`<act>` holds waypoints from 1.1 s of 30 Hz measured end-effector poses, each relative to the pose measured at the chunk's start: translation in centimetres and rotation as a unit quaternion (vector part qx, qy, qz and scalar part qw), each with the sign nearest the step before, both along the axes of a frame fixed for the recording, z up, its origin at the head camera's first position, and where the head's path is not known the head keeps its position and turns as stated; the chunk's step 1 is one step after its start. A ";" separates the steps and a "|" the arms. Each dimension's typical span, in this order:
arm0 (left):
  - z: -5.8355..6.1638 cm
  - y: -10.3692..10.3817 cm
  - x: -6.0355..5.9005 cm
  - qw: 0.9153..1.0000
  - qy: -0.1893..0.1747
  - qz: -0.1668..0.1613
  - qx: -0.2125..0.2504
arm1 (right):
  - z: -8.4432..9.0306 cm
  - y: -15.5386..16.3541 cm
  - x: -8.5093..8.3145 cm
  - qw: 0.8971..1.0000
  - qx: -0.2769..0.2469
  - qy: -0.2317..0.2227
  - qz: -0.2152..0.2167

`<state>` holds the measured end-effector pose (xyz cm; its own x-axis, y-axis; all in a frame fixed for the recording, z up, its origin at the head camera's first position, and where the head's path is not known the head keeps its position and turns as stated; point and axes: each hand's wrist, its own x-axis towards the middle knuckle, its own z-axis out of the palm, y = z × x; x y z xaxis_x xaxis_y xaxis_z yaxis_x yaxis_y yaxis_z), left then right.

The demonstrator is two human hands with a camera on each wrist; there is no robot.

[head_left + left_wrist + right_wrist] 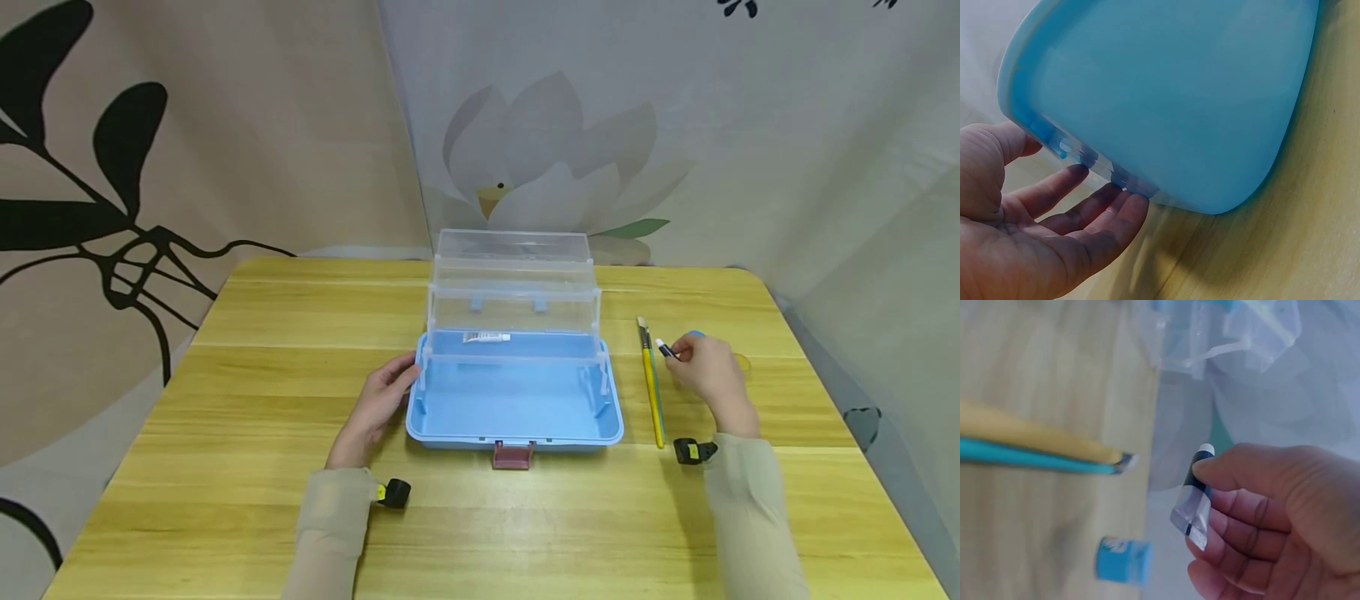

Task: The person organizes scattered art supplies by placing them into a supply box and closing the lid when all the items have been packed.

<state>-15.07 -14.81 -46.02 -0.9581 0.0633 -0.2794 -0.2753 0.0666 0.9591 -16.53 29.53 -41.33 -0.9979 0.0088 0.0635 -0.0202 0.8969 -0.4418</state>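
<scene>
Wooden worktop (225, 417); open blue storage box (514, 400) at centre; left hand (378, 404) flat against box's left wall, fingers (1107, 206) straight; right hand (708, 371) right of box, pinching small paint tube (1194, 500), cap toward box; paintbrushes (651, 383) between.

The small paint tube (1195, 506), silvery with a dark band and a white cap (661, 342), is pinched in the right hand (711, 375) above the desk (247, 400), near its right edge, cap pointing toward the box. The blue storage box (515, 398) stands open at the desk's middle, its 2 clear trays fanned up toward the far edge; the left hand (375, 406) rests against its left wall.
</scene>
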 end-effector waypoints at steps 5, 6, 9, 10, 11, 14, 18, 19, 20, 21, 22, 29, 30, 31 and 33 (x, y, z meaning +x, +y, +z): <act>-0.2 0.0 0.0 1.000 0.000 -0.003 0.001 | 1.0 -1.1 -0.4 1.000 0.000 0.008 0.011; -0.2 0.0 0.0 1.000 0.001 -0.004 0.000 | 1.3 -1.4 -0.5 1.000 0.001 0.009 0.015; -0.2 0.0 0.0 1.000 0.000 -0.002 0.002 | 2.0 -2.3 -0.8 0.999 0.004 0.009 0.032; -0.2 0.0 0.0 1.000 0.000 -0.002 0.003 | 2.3 -2.6 -0.9 0.999 0.006 0.011 0.040; -0.2 0.0 0.1 1.000 0.000 -0.002 0.003 | 2.5 -2.9 -1.0 0.999 0.005 0.013 0.048; -0.2 0.0 0.1 1.000 0.001 -0.002 0.003 | 3.2 -3.9 -1.2 0.997 0.014 0.021 0.080; -0.2 0.0 0.1 1.000 0.002 -0.003 0.002 | 3.7 -5.3 -1.5 0.993 0.022 0.031 0.108; -0.2 0.0 0.1 1.000 0.002 -0.002 0.001 | 3.8 -5.6 -1.7 0.993 0.022 0.031 0.113; -0.2 0.0 0.1 1.000 0.002 -0.002 0.001 | 3.8 -6.0 -1.8 0.992 0.024 0.034 0.117; -0.2 0.0 0.1 1.000 0.001 -0.001 0.001 | 3.8 -6.3 -1.9 0.992 0.025 0.036 0.122; -0.2 0.0 0.0 1.000 0.001 0.000 0.001 | 3.8 -6.6 -2.0 0.991 0.026 0.037 0.126; -0.2 0.1 0.0 1.000 0.000 0.002 0.002 | 3.9 -9.0 -2.8 0.984 0.050 0.049 0.165; -0.3 0.1 0.0 1.000 0.000 0.002 0.001 | 3.9 -9.3 -2.9 0.983 0.052 0.050 0.170; -0.3 0.1 0.0 1.000 0.000 0.002 -0.001 | 4.0 -9.7 -3.0 0.981 0.056 0.052 0.176; -0.4 0.1 -0.1 1.000 -0.002 0.003 -0.003 | 4.1 -10.3 -3.1 0.980 0.061 0.052 0.183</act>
